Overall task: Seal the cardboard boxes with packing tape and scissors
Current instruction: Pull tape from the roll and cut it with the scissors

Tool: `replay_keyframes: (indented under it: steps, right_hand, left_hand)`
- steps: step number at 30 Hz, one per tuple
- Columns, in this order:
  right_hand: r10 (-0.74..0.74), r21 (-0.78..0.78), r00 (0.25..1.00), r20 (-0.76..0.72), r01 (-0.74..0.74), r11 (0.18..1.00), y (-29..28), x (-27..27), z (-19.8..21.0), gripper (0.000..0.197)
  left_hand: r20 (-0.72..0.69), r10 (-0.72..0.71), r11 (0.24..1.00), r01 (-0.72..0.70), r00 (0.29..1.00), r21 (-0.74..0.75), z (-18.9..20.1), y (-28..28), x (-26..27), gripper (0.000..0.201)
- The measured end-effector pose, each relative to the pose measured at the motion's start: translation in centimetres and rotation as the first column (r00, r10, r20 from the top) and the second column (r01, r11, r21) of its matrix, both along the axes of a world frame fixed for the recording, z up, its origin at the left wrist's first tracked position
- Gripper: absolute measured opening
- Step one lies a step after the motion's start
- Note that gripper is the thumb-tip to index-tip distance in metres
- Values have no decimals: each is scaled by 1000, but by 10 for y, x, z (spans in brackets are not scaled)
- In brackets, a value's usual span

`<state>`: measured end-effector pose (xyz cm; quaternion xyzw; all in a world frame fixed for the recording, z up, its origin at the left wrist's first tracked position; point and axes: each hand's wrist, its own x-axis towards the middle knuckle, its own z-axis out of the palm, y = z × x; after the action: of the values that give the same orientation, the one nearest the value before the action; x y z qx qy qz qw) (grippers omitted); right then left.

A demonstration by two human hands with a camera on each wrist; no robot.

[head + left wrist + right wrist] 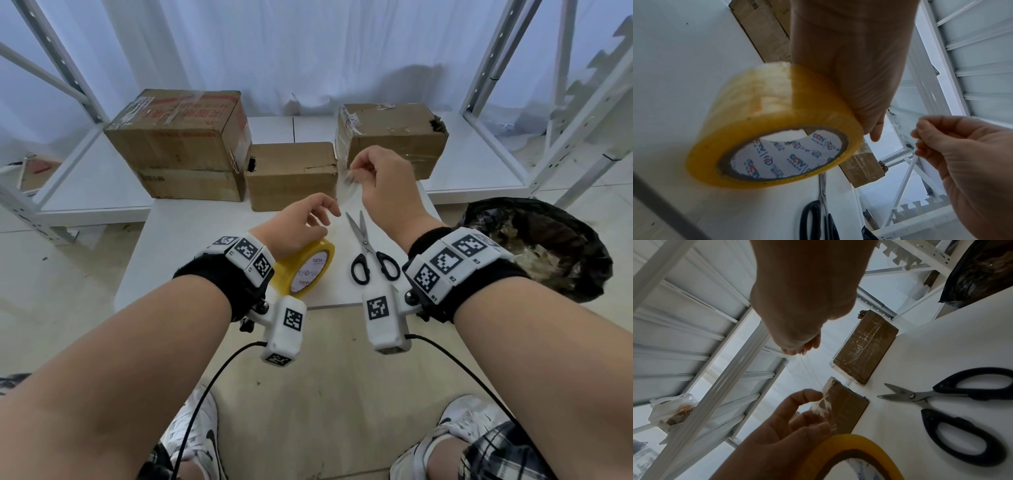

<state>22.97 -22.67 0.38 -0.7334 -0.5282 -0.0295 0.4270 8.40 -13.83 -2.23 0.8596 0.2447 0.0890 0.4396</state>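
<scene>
A yellow packing tape roll stands tilted near the front of the white table. My left hand lies over its top, fingers curved round it. A clear tape strip runs up from the roll to my right hand, which pinches its free end in front of the boxes. In the right wrist view the strip passes my left fingers. Black-handled scissors lie slightly apart on the table between my wrists. The small middle cardboard box sits just behind my hands.
A large box is stacked on a flatter one at the back left. A taped box stands at the back right. A black rubbish bag sits right of the table. White shelf frames flank both sides.
</scene>
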Motion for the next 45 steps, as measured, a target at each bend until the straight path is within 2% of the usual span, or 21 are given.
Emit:
replay_keyframes:
  steps: [5,8,13,17,21,28,30,32,34,37,39,45]
  right_hand:
    - [-58,-64,996,-65,54,997,0,14,-6,10]
    - [-68,-70,994,-85,62,996,1,17,-12,10]
    - [-69,-37,996,-62,67,997,5,19,-20,11]
    - [-56,-39,998,-17,55,998,5,21,-20,11]
    - [-78,-116,997,-22,75,990,-1,28,-17,12]
    - [-192,-340,955,-225,108,934,-15,44,-26,46]
    - [-258,-401,912,-319,117,909,-21,49,-31,42]
    - [-324,-475,875,-359,127,871,-28,51,-37,24]
    - [-350,-602,885,-308,103,792,-35,47,-45,16]
    - [-275,-742,942,-191,45,669,-38,35,-60,33]
    - [-225,-787,969,-98,62,613,-36,25,-65,38]
    - [-122,-820,992,39,102,563,-35,4,-70,37]
  left_hand:
    - [64,30,998,-26,998,-55,-2,-3,-3,29]
    - [87,49,993,-39,995,-112,-2,-3,-7,22]
    - [50,83,969,-69,995,-236,-3,-2,-8,21]
    - [-9,43,975,-44,999,-218,3,-1,-5,23]
    - [-51,22,982,-31,998,-185,6,-3,1,27]
    - [-99,-11,994,0,995,-111,9,-4,12,33]
    - [-106,-7,993,-5,994,-116,8,-2,13,34]
    - [-110,-6,993,-7,994,-115,8,-2,13,34]
    - [-111,-8,994,-4,994,-110,8,-3,14,34]
    - [-105,0,994,-11,994,-105,8,-4,13,34]
    - [-92,16,995,-25,996,-96,7,-5,12,34]
    - [-51,95,992,-99,994,-77,3,-8,7,34]
